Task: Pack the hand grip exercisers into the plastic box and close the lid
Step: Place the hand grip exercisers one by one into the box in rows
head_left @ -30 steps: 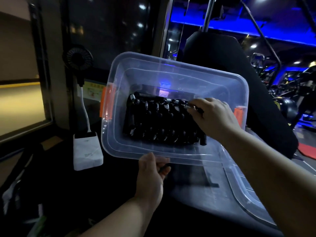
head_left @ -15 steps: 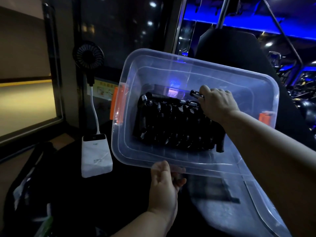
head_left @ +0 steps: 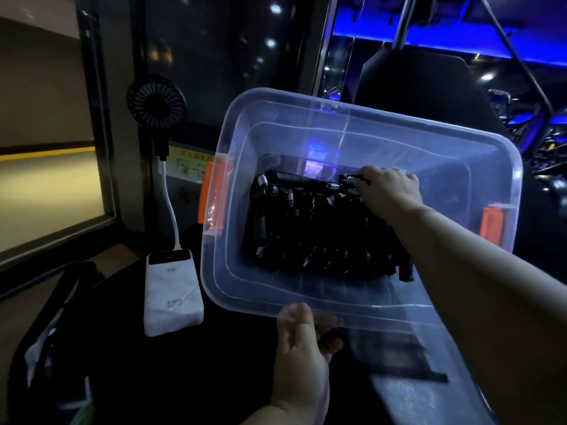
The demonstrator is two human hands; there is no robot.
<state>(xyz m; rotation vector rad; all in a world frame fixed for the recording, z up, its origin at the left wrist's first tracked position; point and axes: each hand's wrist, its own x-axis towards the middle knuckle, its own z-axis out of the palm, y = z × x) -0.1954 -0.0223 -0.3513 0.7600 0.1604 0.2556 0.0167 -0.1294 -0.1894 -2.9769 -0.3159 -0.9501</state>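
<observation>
The right hand (head_left: pixel 389 194) curls its fingers tightly round one black spring-coiled hand grip exerciser (head_left: pixel 352 180) at the upper right of the pile of black exercisers (head_left: pixel 313 237). The left hand (head_left: pixel 302 342) pinches the near rim of the clear plastic box (head_left: pixel 368 118) (thumb on top). Since half a second ago the held exerciser sits slightly lower. The box lies at frame centre, long axis left to right, opening tipped toward the camera.

So the box (head_left: pixel 429 154) is just past the left hand (head_left: pixel 302 348), with the grips (head_left: pixel 313 234) piled in it, under and left of the right hand (head_left: pixel 389 191). The power bank (head_left: pixel 173 289) is off left of the left hand, fan (head_left: pixel 156 102) behind it.
</observation>
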